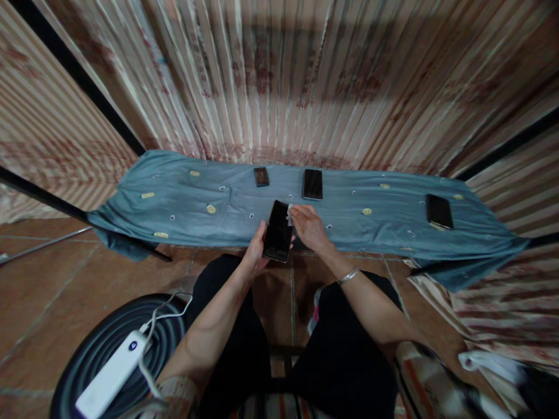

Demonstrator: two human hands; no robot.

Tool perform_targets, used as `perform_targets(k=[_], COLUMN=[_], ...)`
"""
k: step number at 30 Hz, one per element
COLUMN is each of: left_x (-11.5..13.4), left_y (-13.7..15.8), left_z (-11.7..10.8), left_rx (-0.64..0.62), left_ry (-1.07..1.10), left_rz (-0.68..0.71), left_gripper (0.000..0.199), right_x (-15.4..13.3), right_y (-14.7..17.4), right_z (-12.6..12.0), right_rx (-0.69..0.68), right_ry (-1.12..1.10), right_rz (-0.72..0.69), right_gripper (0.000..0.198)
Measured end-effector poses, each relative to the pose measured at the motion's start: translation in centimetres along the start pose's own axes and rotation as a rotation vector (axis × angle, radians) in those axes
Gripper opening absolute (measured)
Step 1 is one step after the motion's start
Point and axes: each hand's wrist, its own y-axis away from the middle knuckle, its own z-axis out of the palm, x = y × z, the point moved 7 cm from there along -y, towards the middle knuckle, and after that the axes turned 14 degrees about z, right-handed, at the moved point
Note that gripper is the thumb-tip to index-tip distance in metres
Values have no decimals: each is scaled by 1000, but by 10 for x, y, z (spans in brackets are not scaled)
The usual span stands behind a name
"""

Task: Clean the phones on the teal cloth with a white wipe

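Note:
My left hand (257, 251) is wrapped round the lower part of a dark smartphone (278, 231), which is tilted with its black screen facing up. A small white wipe (289, 215) is pinched in the fingers of my right hand (308, 226) and touches the phone's upper right edge. Beyond the hands, a second black phone (312, 184) lies on the blue cloth (236, 224). Left of it rests a small square brown item with a dark rim (261, 176), its kind unclear. Farther right lies another dark phone (439, 211).
The patterned blue cloth covers a low bench before a striped curtain (279, 87). Black poles (82, 75) slant down at the sides. At lower left, a white power bank (112, 375) with a cable sits on a coiled black hose (70, 372). A white bag (493, 364) lies lower right.

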Motion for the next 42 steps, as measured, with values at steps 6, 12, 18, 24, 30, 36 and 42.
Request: perform_targets(k=[6, 12, 18, 24, 30, 36, 42], left_x=[-8, -9, -4, 1, 5, 9, 17], left_y=[0, 2, 1, 0, 0, -1, -3], left_z=[3, 7, 11, 10, 4, -1, -5], left_rx=[-5, -8, -1, 21, 113, 150, 169], left_ry=[-13, 21, 30, 26, 2, -24, -55], left_rz=[-48, -25, 38, 79, 74, 78, 103], left_gripper=[54, 49, 52, 55, 56, 61, 59], right_x=[-7, -17, -34, -51, -68, -81, -94], right_y=[-1, 0, 9, 19, 29, 38, 47], right_z=[3, 6, 8, 8, 8, 10, 9], right_rx=[0, -5, -24, -61, -59, -94, -96], right_ry=[-14, -59, -102, -113, -122, -156, -171], right_rz=[-2, -15, -51, -88, -155, -189, -245], right_gripper=[40, 39, 38, 38, 37, 37, 37])
